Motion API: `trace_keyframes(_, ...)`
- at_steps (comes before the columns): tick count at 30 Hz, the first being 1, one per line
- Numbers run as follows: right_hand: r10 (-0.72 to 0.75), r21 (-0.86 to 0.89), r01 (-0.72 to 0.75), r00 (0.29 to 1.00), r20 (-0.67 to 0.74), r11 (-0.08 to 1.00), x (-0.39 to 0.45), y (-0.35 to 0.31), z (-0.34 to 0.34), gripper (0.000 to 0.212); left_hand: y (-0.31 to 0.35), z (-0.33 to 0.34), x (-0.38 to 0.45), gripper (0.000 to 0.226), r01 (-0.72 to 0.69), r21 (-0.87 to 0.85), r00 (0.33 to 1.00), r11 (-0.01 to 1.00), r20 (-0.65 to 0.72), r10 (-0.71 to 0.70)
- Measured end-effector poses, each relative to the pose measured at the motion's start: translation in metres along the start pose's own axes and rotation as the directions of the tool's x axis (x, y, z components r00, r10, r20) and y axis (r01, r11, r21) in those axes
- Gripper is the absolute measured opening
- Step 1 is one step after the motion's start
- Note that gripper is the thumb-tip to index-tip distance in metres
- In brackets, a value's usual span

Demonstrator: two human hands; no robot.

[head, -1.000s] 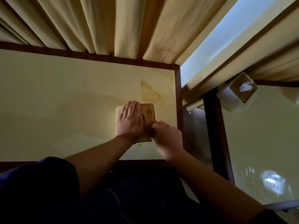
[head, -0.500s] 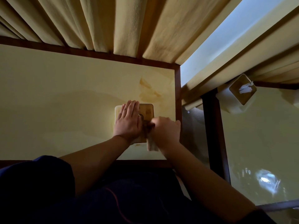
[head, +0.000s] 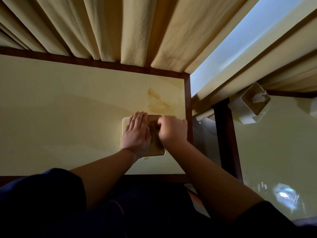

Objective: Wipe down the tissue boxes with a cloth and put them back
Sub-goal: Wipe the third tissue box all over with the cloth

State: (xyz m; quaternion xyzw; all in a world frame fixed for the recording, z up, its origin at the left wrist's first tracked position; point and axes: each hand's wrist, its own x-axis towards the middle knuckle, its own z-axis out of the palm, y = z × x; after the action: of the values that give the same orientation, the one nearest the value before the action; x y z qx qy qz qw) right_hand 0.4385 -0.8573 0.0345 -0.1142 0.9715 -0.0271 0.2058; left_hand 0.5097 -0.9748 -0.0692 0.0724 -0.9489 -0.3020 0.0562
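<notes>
Here we record the tissue box (head: 155, 121) standing on the near table (head: 68, 117), toward its right edge and roughly midway between the far and near edges. We look almost straight down on its square wooden lid; the pale body shows only as a thin margin at the left and near sides.

Left hand (head: 136, 133): fingers straight and together, palm flat on the left half of the lid, pressing the box down. It grasps nothing.

Right hand (head: 172, 128): fingers curled into a fist over the right half of the lid, blurred. A dark streak beneath it is probably the cloth (head: 155, 136), but we cannot make it out clearly, so we judge rather than observe that the fist grasps the cloth.

Key relation: the box lies directly under both hands, with the bracing hand on the left of the lid and the wiping hand on the right, knuckles nearly touching over the centre. We judge the wiping stroke runs between the far and near edges of the lid, and the right hand is the one placed to carry it on.

A second tissue box (head: 253, 103) stands at the far left corner of the neighbouring table (head: 274, 152), well apart, tissue protruding. Curtains (head: 120, 28) hang beyond the far edge.
</notes>
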Motion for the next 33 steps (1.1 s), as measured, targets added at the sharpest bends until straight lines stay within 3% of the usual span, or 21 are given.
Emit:
trace_keyframes(5,-0.089,0.035,0.087,0.994,0.069,0.996,-0.045,0.021,0.025,0.036,-0.001,0.002,0.001,0.061,0.022,0.002,0.999,1.0,0.027,-0.022)
trace_keyframes(13,-0.098,0.017,0.097,0.989,0.114,0.995,-0.069,0.025,0.02,0.019,0.0,0.001,0.001,0.06,0.013,0.025,1.0,1.0,0.024,-0.014)
trace_keyframes(17,-0.036,0.041,0.034,0.998,0.046,0.999,-0.037,0.017,0.019,0.029,-0.001,0.001,0.002,0.06,0.01,0.015,1.0,1.0,0.025,-0.01)
trace_keyframes(20,-0.008,0.03,0.008,1.0,-0.018,1.0,-0.006,0.007,0.011,0.017,-0.004,0.003,0.004,0.059,-0.011,0.023,1.0,1.0,0.005,0.011)
trace_keyframes(25,0.005,0.007,-0.004,0.996,-0.091,1.0,0.028,-0.008,-0.002,0.023,0.001,-0.001,-0.002,0.055,-0.029,0.003,0.999,1.0,-0.017,0.029)
trace_keyframes(31,-0.053,0.06,0.056,0.997,-0.057,0.997,0.012,0.006,0.009,0.027,-0.003,0.003,0.002,0.059,0.0,0.008,1.0,1.0,-0.003,0.0)
trace_keyframes(33,-0.083,0.074,0.086,0.995,-0.049,0.993,-0.002,0.012,0.017,0.019,-0.003,0.003,0.002,0.06,0.002,0.008,1.0,1.0,0.016,-0.002)
